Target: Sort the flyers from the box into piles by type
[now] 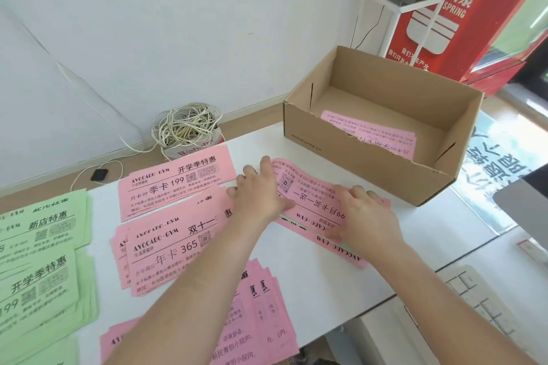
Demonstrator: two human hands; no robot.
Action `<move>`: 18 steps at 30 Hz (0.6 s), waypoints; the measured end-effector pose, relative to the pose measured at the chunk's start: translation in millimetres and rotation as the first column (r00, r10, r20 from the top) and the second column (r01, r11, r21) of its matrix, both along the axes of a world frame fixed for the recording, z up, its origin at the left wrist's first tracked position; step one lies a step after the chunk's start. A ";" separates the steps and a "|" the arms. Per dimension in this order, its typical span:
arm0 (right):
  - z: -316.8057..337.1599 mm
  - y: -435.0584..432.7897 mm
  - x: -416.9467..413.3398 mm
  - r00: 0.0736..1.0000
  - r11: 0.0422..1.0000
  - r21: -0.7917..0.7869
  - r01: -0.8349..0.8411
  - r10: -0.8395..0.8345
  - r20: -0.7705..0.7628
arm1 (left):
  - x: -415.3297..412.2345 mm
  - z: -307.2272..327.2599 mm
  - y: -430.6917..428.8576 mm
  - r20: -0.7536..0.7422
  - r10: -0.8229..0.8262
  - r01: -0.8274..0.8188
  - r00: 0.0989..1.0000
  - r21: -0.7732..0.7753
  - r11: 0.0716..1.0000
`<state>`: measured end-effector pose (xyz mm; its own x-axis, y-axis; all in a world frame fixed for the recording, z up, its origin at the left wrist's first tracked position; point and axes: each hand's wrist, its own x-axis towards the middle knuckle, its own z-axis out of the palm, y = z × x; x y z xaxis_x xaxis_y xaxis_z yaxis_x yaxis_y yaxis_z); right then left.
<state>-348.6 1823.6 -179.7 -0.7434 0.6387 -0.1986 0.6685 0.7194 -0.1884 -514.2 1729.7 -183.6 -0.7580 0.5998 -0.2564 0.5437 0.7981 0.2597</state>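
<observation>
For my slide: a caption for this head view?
Both hands press pink flyers beside the cardboard box.

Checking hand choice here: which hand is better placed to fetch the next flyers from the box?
Right, probably. The right hand rests on the unsorted pink flyers nearest the box, where pink flyers remain; the left hand lies farther away, toward the sorted piles.

A single head-worn wide-angle camera looked forward and down over the white counter (296,284) from close above. Both forearms entered from the bottom edge, reaching away from the lens. The view faced a white wall (178,24) beyond the counter's far edge, and straight lines bowed toward the frame's borders.
</observation>
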 end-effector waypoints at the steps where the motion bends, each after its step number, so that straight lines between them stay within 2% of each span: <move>1: -0.5 0.4 0.0 1.000 1.000 0.002 0.002 -0.002 -0.004 | 1.4 -0.8 -0.2 0.007 0.014 -0.014 1.000 0.017 1.000; 6: -3.0 2.8 1.4 1.000 1.000 0.026 -0.010 0.011 -0.008 | 13.2 -3.9 -0.9 -0.173 -0.034 0.047 0.984 0.070 0.996; 9: -3.8 4.3 1.0 1.000 1.000 0.024 0.004 -0.003 -0.030 | 25.5 -8.0 -3.8 -0.435 -0.171 0.231 0.884 0.087 0.969; 11: -4.2 4.6 0.4 0.999 1.000 0.014 0.014 -0.013 -0.036 | 30.7 -14.1 -8.2 -0.528 -0.203 0.321 0.825 0.143 0.936; 18: -6.9 4.1 6.8 0.996 0.997 -0.048 0.058 -0.061 -0.067 | 20.3 -2.9 -28.9 -0.458 -0.113 0.315 0.881 0.391 0.865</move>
<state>-341.7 1827.7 -186.6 -0.7170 0.6737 -0.1790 0.6945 0.6681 -0.2671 -493.9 1700.8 -186.5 -0.5697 0.7300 0.3776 0.8218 0.5016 0.2702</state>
